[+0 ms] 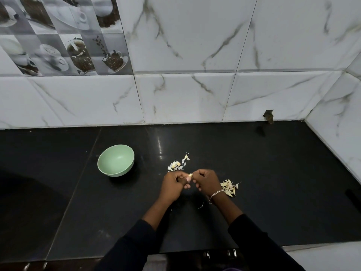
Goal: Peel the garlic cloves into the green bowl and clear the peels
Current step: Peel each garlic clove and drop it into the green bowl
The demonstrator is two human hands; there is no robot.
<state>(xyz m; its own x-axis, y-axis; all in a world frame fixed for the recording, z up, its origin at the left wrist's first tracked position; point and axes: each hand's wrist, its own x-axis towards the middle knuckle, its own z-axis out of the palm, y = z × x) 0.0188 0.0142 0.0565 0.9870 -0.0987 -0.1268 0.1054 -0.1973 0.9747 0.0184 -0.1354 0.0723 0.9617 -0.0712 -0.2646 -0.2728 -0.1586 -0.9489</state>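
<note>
My left hand [173,184] and my right hand [207,181] meet over the black counter, and both pinch one small garlic clove [189,175] between their fingertips. The green bowl [116,160] stands to the left of my hands, upright, and looks empty inside. A heap of pale peels [178,164] lies just behind my hands. A second pile of garlic cloves and skins [230,187] lies to the right of my right wrist.
The black counter [273,173] runs to a white marble-tiled wall [185,98] behind and a side wall at the right. A thin stray peel [200,205] lies between my forearms. A dark object [352,196] sits at the right edge.
</note>
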